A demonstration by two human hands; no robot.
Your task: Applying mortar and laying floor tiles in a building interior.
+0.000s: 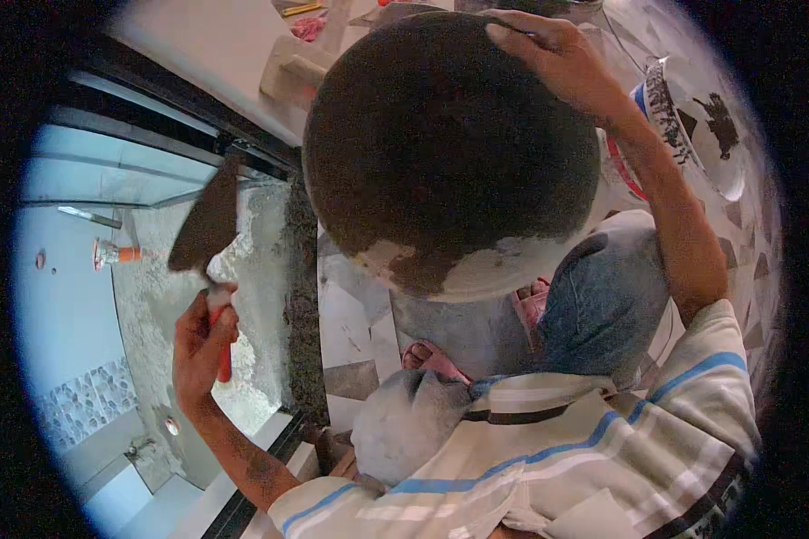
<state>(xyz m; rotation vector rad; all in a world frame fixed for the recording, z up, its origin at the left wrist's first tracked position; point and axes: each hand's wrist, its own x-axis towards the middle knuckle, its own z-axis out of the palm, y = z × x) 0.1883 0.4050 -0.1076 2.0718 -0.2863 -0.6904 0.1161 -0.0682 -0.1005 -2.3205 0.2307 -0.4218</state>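
My left hand (205, 341) is closed around the red handle of a trowel (210, 220), whose pointed dark blade is raised over a rough, grey cement-like floor. With my right hand (557, 63) I grip the far right rim of a large round basin (449, 148). Its broad face is dark, and a pale, smeared band shows along the lower edge. The basin is in front of my bent knees, above my feet in pink sandals. Whether it touches the floor is hidden.
A dark door frame (302, 296) separates me from the room at left. In there are an orange-collared pipe fitting (117, 254) and a floor drain (172, 425). A pale wooden float (301, 72) lies beyond the basin. At right stands a white bucket (715, 135) with dark smears.
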